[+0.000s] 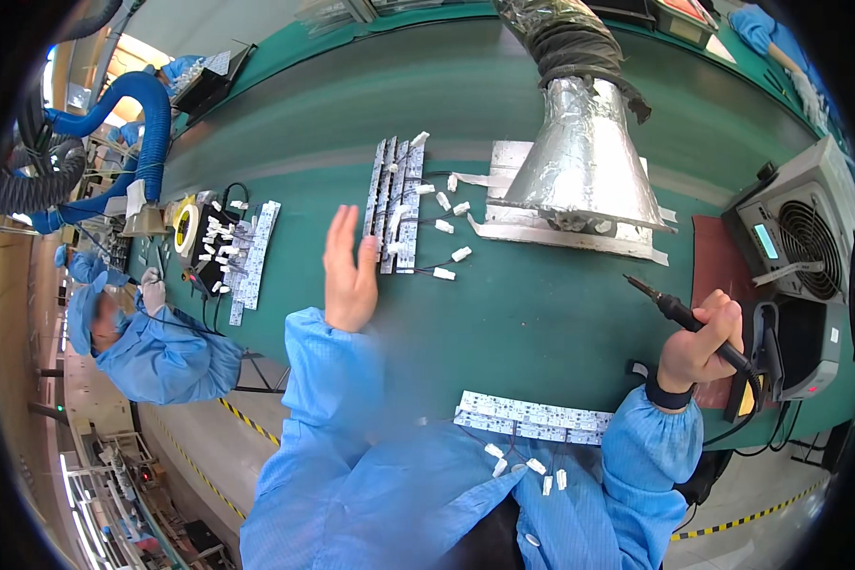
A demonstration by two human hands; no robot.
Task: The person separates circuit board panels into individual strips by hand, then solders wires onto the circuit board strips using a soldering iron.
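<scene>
My right hand is wrapped round the black handle of a soldering iron, whose tip points up and to the left over the green bench mat. A dark strap circles that wrist. My left hand is raised with its fingers stretched out and holds nothing visible. Its fingers are beside a stack of narrow white circuit board strips, and I cannot tell whether they touch. Short wires with white connectors stick out from the strips. Another circuit board panel lies at the near bench edge, its connectors hanging toward me.
A foil-covered fume hood hangs over a pale plate. To the right stand a fan unit, a black soldering station and a reddish mat. Farther left, a person in blue works by more boards.
</scene>
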